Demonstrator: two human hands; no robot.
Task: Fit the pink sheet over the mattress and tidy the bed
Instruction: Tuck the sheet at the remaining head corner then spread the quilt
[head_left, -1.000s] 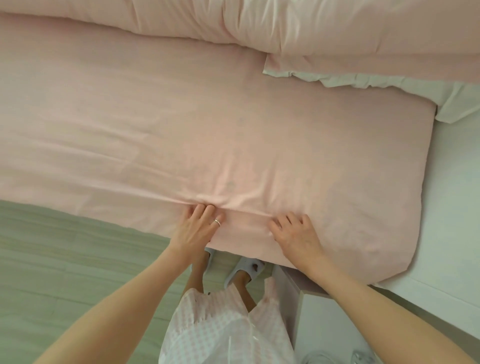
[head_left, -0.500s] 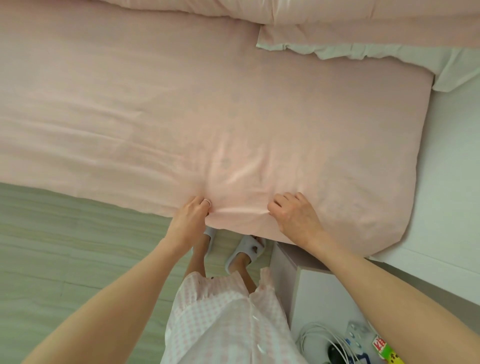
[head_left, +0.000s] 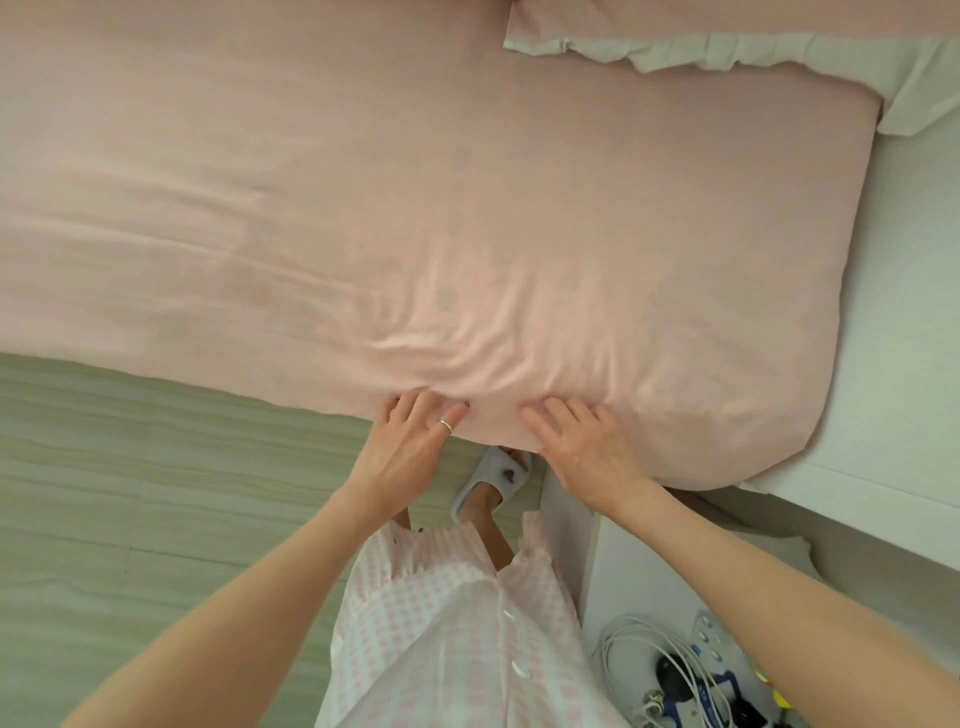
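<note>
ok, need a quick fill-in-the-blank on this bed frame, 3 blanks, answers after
1. Both hands rest on the near edge of the ____ sheet.
2. The ring sits on a finger of the ____ hand.
3. The coiled white cable lies on the nightstand below the ____ hand's forearm.

Missing words: pink; left; right

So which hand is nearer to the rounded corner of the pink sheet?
Right. The right hand lies on the pink sheet edge closer to that corner; the left hand is farther away.
</note>
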